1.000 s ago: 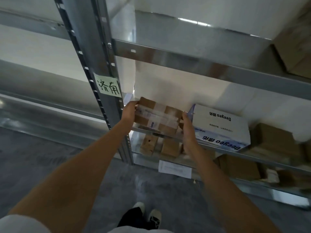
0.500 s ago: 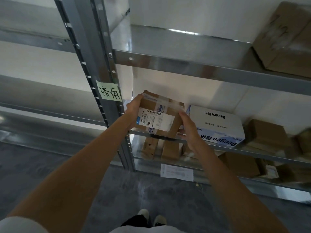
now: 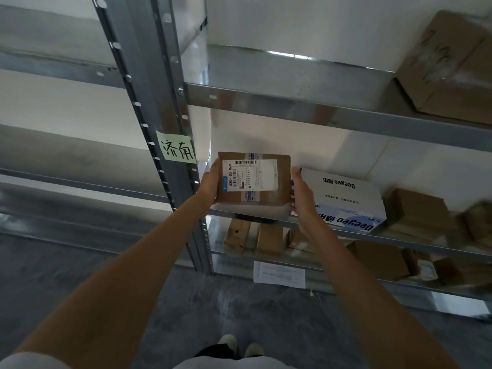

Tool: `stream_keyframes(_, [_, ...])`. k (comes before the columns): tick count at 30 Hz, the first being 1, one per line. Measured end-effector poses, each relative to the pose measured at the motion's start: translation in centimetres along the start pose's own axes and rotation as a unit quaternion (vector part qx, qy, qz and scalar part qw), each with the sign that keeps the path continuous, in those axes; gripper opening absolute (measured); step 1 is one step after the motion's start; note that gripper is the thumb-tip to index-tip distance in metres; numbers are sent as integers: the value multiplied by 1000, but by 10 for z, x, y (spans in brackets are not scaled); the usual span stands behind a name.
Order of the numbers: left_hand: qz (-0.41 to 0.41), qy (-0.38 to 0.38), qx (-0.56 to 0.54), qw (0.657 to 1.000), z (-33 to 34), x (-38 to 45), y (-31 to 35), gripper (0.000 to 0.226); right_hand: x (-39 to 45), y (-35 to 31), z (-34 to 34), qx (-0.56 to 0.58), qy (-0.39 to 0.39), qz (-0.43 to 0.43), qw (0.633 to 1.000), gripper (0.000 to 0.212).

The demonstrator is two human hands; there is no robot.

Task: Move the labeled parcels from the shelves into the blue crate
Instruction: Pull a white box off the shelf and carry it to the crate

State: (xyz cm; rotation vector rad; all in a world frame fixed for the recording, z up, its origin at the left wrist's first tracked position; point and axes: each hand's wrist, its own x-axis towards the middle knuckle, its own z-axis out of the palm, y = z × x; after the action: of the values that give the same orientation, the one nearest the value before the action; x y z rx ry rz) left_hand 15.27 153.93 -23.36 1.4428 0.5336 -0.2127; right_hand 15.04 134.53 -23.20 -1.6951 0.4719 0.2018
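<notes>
A small brown cardboard parcel [image 3: 282,179] with a white shipping label faces me, tipped upright at the left end of the middle shelf [image 3: 346,231]. My left hand [image 3: 211,183] grips its left edge and my right hand [image 3: 302,194] presses on its right edge. The label's barcode side is fully towards the camera. The blue crate is not in view.
A white and blue Deeyeo box [image 3: 343,199] lies just right of the parcel. Brown boxes [image 3: 418,211] sit further right, more on the lower shelf [image 3: 266,239] and one large carton [image 3: 450,67] on the upper shelf. A steel upright [image 3: 159,102] with a green note [image 3: 177,150] stands left.
Both hands have tilted the parcel up from lying flat on the shelf until its label faces me. The camera has pitched slightly upwards.
</notes>
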Motion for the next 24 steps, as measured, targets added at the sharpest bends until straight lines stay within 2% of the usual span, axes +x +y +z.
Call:
stream_keyframes(3, [-19, 0, -5, 1000, 1, 2, -6, 52, 6, 9, -2, -12, 2, 21, 1000, 106])
stream_keyframes(4, [-23, -2, -2, 1000, 0, 4, -8, 54, 5, 10, -3, -9, 1, 30, 999, 108])
stream_keyframes(7, [-26, -7, -3, 1000, -2, 10, -10, 51, 0, 12, -7, 5, -18, 33, 999, 73])
stream_keyframes(9, [-26, -14, -1, 1000, -1, 13, -12, 46, 7, 19, -8, 13, -19, 32, 999, 58])
stream_keyframes(13, [-25, -18, 0, 1000, 0, 23, -18, 43, 15, 27, -2, 17, -20, 44, 999, 53])
stream_keyframes(17, [-37, 19, 9, 999, -3, 37, -31, 34, 29, 46, 11, 36, -37, 65, 997, 47])
stream_keyframes(21, [-60, 41, 7, 997, -2, 53, -47, 47, 41, 61, 29, 12, -54, 61, 997, 30])
stream_keyframes(24, [-56, 42, 20, 997, -1, 63, -55, 42, 44, 67, 37, -7, -46, 36, 998, 27])
